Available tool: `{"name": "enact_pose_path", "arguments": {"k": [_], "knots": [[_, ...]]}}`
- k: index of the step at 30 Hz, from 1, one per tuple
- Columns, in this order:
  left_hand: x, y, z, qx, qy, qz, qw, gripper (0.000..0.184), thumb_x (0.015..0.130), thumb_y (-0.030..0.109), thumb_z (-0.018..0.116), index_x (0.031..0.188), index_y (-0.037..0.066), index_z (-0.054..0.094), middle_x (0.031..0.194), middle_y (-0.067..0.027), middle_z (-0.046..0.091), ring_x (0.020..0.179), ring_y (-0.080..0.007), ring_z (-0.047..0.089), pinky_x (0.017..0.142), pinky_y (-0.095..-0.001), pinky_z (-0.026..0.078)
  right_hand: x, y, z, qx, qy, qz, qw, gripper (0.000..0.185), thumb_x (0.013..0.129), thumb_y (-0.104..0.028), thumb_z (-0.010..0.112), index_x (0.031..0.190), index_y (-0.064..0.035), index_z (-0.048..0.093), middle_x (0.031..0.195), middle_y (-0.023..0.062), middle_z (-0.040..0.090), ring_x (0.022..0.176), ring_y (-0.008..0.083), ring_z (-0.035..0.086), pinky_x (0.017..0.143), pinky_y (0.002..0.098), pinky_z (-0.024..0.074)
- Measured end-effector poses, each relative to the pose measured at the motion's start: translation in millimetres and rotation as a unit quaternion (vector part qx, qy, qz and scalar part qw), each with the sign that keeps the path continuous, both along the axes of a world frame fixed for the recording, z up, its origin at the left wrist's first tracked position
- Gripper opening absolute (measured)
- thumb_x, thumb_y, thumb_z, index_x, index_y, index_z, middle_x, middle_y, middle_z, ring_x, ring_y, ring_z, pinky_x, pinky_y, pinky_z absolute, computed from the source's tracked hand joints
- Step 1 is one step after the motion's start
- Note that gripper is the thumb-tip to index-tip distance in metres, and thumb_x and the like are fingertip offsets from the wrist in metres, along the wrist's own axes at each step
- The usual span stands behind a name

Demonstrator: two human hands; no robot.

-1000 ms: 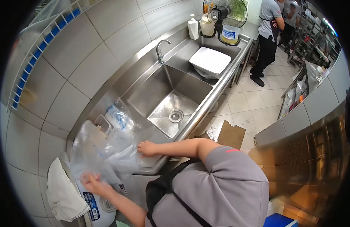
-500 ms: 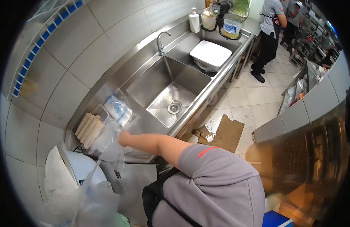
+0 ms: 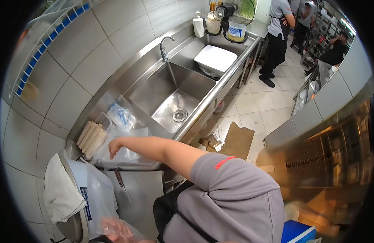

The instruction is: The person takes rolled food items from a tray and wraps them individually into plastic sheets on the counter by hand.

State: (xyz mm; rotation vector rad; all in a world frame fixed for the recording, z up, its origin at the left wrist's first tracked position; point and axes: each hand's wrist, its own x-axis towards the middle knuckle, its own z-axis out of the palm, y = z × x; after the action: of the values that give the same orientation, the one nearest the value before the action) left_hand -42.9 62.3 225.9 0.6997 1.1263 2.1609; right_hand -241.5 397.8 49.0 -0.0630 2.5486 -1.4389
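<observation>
Extending beneath the right hand (image 3: 114, 147), fingers downturned, the steel desk (image 3: 148, 123) met a tiled wall (image 3: 86, 83). A clear, crumpled plastic bag (image 3: 105, 196) veiled the left hand (image 3: 116, 229), fingers blurred; neither hand's grip could be judged. Pale sticks (image 3: 92, 139) lay just beyond the right fingers, a knife (image 3: 121, 183) between both hands.

Clear plastic bag (image 3: 102, 184) — thin, wrinkled — hanging limp, lower part about the left hand (image 3: 116, 229)

steel counter (image 3: 145, 122) with plastic bags (image 3: 123, 117)
</observation>
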Motion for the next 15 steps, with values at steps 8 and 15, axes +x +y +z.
{"name": "enact_pose_path", "arguments": {"k": [8, 15], "knots": [[-4, 12, -7, -0.093, 0.094, 0.207, 0.969, 0.026, 0.094, 0.025, 0.051, 0.076, 0.008, 0.044, 0.058, 0.0033, 0.031, 0.047, -0.0050, 0.030, 0.044, -0.0185, 0.026, 92, -52, 75, -0.542, 0.108, 0.085, 0.829, 0.069, 0.081, -0.064, 0.054, 0.114, -0.0031, 0.062, 0.111, 0.0080, 0.063, 0.104, 0.0220, 0.058, 0.090, 0.0386, 0.0440], [-43, -23, -12, -0.126, 0.241, 0.457, 0.847, 0.037, 0.094, 0.040, 0.049, 0.081, 0.005, 0.049, 0.063, 0.0005, 0.040, 0.058, -0.0085, 0.042, 0.056, -0.0201, 0.037, 208, -74, 127, -0.330, 0.262, 0.178, 0.889, 0.031, 0.086, -0.021, 0.065, 0.108, 0.0001, 0.059, 0.101, 0.0114, 0.063, 0.088, 0.0202, 0.063, 0.075, 0.0308, 0.0498]]}}
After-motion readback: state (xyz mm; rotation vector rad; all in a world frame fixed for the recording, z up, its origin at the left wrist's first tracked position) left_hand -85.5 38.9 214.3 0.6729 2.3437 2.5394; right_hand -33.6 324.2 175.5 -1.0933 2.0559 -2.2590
